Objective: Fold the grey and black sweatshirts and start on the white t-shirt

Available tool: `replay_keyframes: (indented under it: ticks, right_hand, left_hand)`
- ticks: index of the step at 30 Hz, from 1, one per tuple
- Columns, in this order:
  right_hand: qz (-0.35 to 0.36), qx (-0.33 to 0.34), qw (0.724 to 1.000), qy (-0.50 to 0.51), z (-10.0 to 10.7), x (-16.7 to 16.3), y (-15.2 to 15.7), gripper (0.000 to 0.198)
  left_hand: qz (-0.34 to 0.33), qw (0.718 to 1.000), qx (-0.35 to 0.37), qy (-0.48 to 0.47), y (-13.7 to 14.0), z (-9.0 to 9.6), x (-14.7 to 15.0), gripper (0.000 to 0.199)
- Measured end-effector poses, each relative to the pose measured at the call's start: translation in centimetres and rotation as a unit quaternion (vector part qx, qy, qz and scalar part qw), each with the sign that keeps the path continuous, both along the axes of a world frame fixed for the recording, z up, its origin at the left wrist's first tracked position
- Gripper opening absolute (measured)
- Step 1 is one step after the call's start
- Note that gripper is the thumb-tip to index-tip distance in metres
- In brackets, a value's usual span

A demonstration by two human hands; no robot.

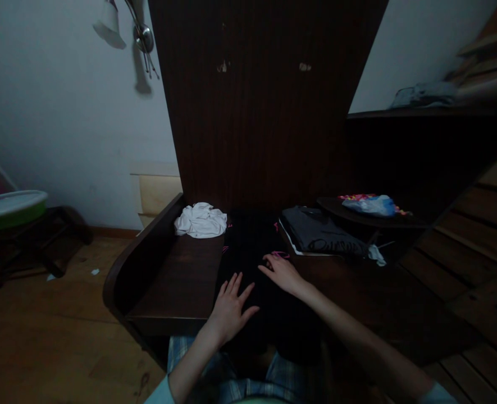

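Observation:
A black garment (252, 241) with small pink marks lies spread on the dark wooden surface (181, 280), its near end hanging over the front edge. My left hand (232, 306) rests on its left side, palm down with fingers spread. Farther back, my right hand (282, 273) lies on the right side of the garment beside a pink mark, fingers apart and slightly bent. Neither hand grips anything. What kind of garment it is, I cannot tell in the dim light.
A crumpled white cloth (201, 220) lies at the back left. Folded dark grey clothing (315, 229) sits at the back right, below a small shelf (336, 207) bearing a colourful plastic bag (372, 205). A raised wooden side (142, 247) borders the left; a tall dark panel (265, 123) stands behind.

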State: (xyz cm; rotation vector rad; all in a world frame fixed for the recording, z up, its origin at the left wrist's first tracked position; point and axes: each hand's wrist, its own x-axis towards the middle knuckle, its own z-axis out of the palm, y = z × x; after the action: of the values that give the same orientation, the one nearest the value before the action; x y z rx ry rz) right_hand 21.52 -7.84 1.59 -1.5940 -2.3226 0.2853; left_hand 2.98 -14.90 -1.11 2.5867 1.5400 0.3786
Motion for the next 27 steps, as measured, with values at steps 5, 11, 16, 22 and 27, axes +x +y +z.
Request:
replay_keyframes:
  ticks: [5, 11, 16, 22, 27]
  right_hand:
    - [0.048, -0.005, 0.999, -0.002, -2.3, 1.5, -2.0, 0.057]
    - [0.039, 0.0, 0.998, -0.048, -3.0, 1.9, 1.6, 0.059]
    - [0.044, -0.014, 0.999, -0.02, -2.2, 2.0, 5.0, 0.056]
    - [0.151, -0.094, 0.974, 0.138, 0.2, 3.8, 0.6, 0.057]
    - [0.186, -0.093, 0.973, 0.099, 0.7, 4.9, -5.3, 0.052]
  left_hand:
    - [-0.013, 1.0, -0.003, 0.009, 2.6, 0.1, -0.2, 0.054]
    - [-0.029, 0.999, -0.005, 0.029, 7.6, 0.1, 0.0, 0.053]
    - [-0.029, 0.999, 0.015, 0.042, 10.1, 0.4, 0.2, 0.048]
    - [-0.11, 0.994, -0.016, 0.016, 6.9, 1.3, -0.4, 0.046]
    - [-0.153, 0.987, -0.041, 0.004, 3.6, 1.1, -0.3, 0.057]
